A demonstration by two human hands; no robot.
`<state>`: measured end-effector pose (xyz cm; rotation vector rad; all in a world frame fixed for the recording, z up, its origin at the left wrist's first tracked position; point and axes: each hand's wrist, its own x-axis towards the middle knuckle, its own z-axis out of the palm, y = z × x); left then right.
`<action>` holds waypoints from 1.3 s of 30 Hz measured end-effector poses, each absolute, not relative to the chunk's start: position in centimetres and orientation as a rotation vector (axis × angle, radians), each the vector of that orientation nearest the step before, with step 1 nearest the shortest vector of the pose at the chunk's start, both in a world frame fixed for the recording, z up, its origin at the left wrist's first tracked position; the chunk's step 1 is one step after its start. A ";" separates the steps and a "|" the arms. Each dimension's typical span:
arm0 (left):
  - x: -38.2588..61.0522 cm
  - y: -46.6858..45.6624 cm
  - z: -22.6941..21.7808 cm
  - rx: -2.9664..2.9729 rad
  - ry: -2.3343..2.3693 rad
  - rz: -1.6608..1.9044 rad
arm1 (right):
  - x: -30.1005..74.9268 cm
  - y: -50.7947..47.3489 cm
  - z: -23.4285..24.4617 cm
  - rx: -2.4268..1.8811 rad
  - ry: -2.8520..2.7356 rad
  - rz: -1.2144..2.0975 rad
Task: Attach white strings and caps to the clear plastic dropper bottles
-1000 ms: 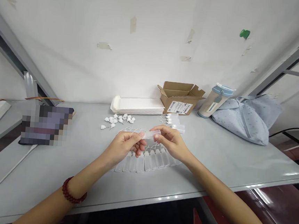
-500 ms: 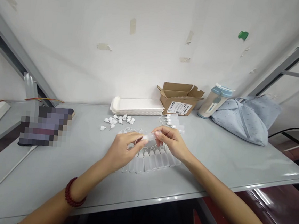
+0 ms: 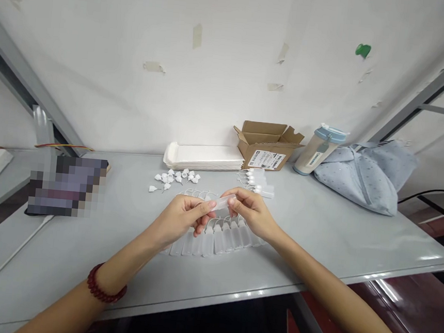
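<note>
Between my two hands is a small translucent plastic bottle [image 3: 222,203], held above the table. My left hand [image 3: 182,216] pinches its left end with thumb and fingers, covering that end. The thumb and fingertips of my right hand [image 3: 252,210] grip the other end. Below them lies a row of similar flat bottles [image 3: 219,240] with white caps and thin looped cords, partly hidden by my hands. A loose group of white caps [image 3: 178,176] is scattered behind my left hand. Several more capped bottles [image 3: 259,177] lie behind my right hand.
Against the wall stand a stack of white trays or sleeves [image 3: 207,156] and an opened cardboard box [image 3: 266,147]. To the right are a tumbler [image 3: 318,151] and a light blue cloth bag [image 3: 361,173]. A blurred-out phone-like device [image 3: 68,187] with a white cable [image 3: 12,257] lies left.
My left fingers have shifted from the white cap end onto the bottle, with the fingertips curled lower beneath it. My right hand keeps its grip, moved slightly left.
</note>
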<state>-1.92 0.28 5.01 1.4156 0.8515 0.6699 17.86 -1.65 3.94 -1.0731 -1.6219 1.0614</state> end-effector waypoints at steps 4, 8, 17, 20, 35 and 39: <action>-1.8 -0.2 5.2 1.730 0.923 0.748 | 17.8 -1.5 3.8 -1.069 -1.564 1.103; -1.8 -0.4 4.9 2.251 0.936 0.967 | 17.7 -1.4 4.0 -1.055 -1.507 1.209; -2.0 0.2 3.1 2.645 0.818 1.076 | 18.2 -0.8 3.9 -1.056 -1.404 1.464; -1.9 0.2 3.0 2.657 0.835 1.046 | 18.2 -0.8 4.1 -1.106 -1.416 1.445; -9.1 7.2 2.4 2.634 1.669 0.626 | 25.2 0.9 5.7 -1.591 -1.811 0.567; -9.0 7.5 1.6 2.681 1.628 0.548 | 26.7 1.3 5.2 -1.807 -1.914 0.446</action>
